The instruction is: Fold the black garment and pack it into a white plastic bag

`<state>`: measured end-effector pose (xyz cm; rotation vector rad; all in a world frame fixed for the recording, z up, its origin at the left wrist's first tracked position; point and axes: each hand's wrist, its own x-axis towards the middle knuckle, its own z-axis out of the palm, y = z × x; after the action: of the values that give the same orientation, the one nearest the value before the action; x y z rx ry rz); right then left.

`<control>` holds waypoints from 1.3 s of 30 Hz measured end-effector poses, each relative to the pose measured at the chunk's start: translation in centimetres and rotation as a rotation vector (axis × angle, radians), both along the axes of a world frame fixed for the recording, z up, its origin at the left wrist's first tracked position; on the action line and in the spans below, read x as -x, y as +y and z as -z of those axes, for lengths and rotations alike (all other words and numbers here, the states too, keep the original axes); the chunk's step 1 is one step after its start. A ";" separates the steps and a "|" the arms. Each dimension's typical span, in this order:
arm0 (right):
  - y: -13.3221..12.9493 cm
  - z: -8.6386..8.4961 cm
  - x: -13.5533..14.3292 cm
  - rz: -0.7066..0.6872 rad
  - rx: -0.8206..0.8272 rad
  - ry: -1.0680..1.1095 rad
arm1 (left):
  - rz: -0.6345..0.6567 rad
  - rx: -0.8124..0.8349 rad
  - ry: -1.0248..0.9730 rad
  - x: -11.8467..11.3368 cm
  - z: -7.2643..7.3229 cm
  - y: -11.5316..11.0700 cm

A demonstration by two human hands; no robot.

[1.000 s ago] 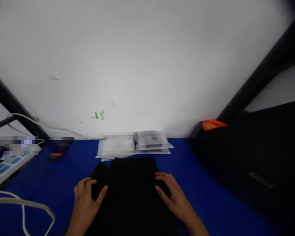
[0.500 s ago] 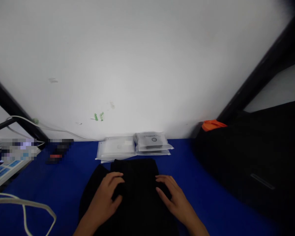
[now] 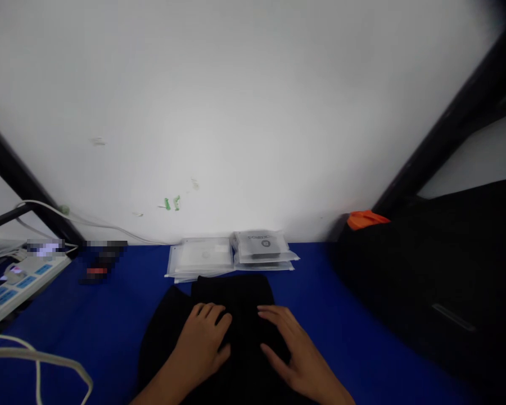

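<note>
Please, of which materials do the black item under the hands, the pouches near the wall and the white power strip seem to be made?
The black item: probably soft, matte fabric, as it lies limply without shine; its weave is too dark to see.
The pouches: likely thin, frosted plastic, since their contents show through cloudily.
The white power strip: apparently hard, smooth plastic, given its straight edges.

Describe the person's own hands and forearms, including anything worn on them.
The left hand and right hand are both ungloved, with no rings, watch or bracelet that I can make out. No sleeves show on the visible forearms.
</note>
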<state>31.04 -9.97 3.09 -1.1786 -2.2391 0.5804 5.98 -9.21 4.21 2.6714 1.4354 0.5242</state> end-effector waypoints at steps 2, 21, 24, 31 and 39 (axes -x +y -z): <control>0.1 -0.6 1.0 -0.072 -0.003 -0.041 | 0.017 -0.016 -0.067 0.2 -0.4 0.4; 6.4 -0.6 7.0 -0.309 -0.229 -0.297 | -0.029 0.165 -0.140 9.1 1.4 10.8; 6.0 -0.7 6.8 -0.308 -0.152 -0.308 | -0.029 0.197 -0.228 9.3 1.3 10.6; 6.1 -0.9 6.6 -0.301 -0.117 -0.318 | -0.143 0.166 -0.305 9.8 1.9 11.3; 6.2 -1.0 6.3 -0.283 -0.065 -0.285 | -0.233 0.121 -0.338 10.0 2.5 11.3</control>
<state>24.75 -3.73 4.12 -0.9678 -2.6732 0.4644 -3.98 2.06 1.75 2.2034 1.6180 0.8291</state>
